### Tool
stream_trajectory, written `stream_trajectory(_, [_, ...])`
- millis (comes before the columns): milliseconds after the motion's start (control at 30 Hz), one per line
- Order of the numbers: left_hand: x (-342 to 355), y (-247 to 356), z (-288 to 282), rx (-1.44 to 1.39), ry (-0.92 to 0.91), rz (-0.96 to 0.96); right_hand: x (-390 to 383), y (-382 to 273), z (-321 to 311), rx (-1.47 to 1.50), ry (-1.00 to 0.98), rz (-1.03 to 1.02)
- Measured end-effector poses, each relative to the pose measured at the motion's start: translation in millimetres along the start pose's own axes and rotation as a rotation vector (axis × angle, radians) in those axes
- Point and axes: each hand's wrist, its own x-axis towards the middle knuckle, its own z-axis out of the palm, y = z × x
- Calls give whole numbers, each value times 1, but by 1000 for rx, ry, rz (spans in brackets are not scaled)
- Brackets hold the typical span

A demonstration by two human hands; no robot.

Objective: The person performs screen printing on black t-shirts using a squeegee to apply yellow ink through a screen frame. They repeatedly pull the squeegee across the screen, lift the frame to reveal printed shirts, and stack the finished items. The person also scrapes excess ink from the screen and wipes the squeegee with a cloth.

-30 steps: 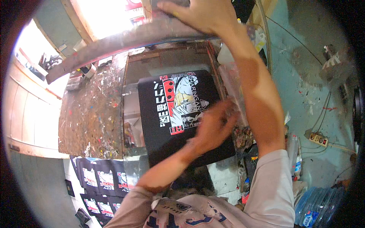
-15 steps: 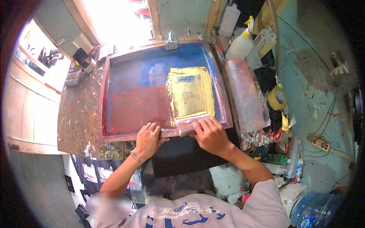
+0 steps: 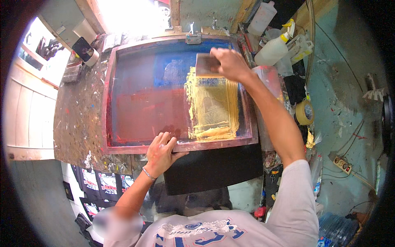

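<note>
"Item one?"

"Right hand [image 3: 231, 64]. Grip closed round the right end of a squeegee [image 3: 205, 64], brownish and a little blurred."

"Where does the squeegee sit?"

"At the far end of the yellow ink [image 3: 214, 131], within the right half of the printing screen [image 3: 222, 144]. The ink's thickest ridge lies at the near end, close to the front rail."

"Item two?"

"Left hand [image 3: 161, 154], a bracelet [image 3: 149, 173] at the wrist. Fingers bent over the front rail, thumb spread along it. Whether that grip clamps the wood, I cannot tell from where I stand."

"The screen itself?"

"One, wooden-framed, reddish left of the ink, blue along the far side. A metal clamp [image 3: 193, 39] sits at its far rail."

"Beneath it?"

"Black fabric [image 3: 214, 171], the near part jutting out toward the person."

"Sundries?"

"On the paint-spotted desk [image 3: 78, 119], far left: one phone [image 3: 82, 49], tilted. Right of the screen: spray bottle [image 3: 272, 49], yellow-topped; tape roll [image 3: 299, 113], tan."
</note>
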Motion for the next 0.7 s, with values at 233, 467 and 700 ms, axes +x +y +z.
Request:
stream_trajectory(233, [-5, -3, 2, 9, -73, -28, 8, 13, 10, -25, -90, 69])
stream_trajectory(467, [-6, 0, 3, -5, -61, -22, -108, -73, -5, 31, -267, 63])
stream_trajectory(700, [0, 3, 0, 41, -34, 0, -103, -51, 7, 41, -1, -29])
